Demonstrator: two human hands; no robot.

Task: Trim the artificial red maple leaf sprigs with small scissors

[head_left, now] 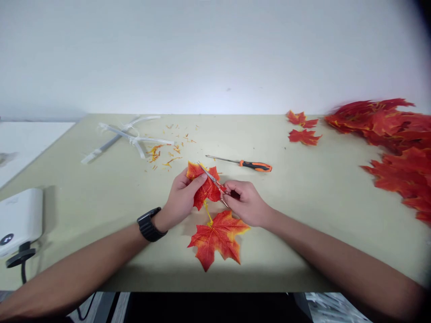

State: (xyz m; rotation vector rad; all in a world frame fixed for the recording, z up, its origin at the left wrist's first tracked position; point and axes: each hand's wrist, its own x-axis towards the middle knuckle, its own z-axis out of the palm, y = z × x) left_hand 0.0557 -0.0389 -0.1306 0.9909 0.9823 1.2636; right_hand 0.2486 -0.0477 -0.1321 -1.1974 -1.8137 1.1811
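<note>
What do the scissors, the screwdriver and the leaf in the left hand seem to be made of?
Scissors: metal, probably steel; shiny silvery blades, coppery handles. Screwdriver: metal shaft, from its grey sheen; moulded-looking black-and-orange handle, likely plastic or rubber. Leaf: probably matte fabric, given its thin form and blended red-yellow colouring; plastic is possible.

No legible text, no numbers (or signs)

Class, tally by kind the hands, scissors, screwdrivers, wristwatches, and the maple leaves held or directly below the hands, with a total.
Hands: 2 (left hand, right hand)
Scissors: 1
Screwdriver: 1
Black wristwatch: 1
Leaves: 2 (held maple leaf, lower maple leaf)
Total: 7
</note>
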